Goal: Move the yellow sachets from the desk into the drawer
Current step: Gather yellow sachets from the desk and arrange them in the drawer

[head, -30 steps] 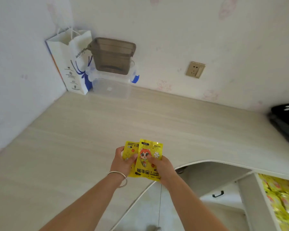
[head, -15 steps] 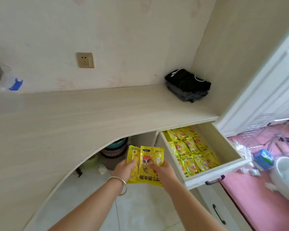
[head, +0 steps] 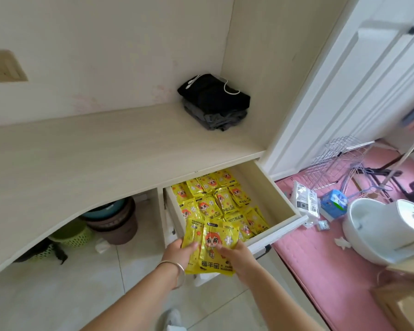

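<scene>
Both hands hold a small stack of yellow sachets (head: pixel 213 244) printed with a red-haired cartoon figure. My left hand (head: pixel 178 253), with a silver bangle on the wrist, grips the stack's left side. My right hand (head: pixel 237 258) grips its right side. The stack hangs over the near left corner of the open drawer (head: pixel 275 201), which is pulled out from under the pale wooden desk (head: pixel 93 154). Several more yellow sachets (head: pixel 215 199) lie in the drawer, covering most of its bottom.
Folded dark clothes (head: pixel 214 103) sit at the desk's back right corner. Stacked bins (head: pixel 112 220) and a green basket (head: pixel 72 232) stand under the desk. To the right are a white door (head: pixel 359 75), a pink mat (head: pixel 320 271), a white appliance (head: pixel 387 230) and a wire rack (head: pixel 342 156).
The view swung right from the desk top to the open drawer. Both hands carried the sachet stack off the desk, rightward, to the drawer's near left corner.
</scene>
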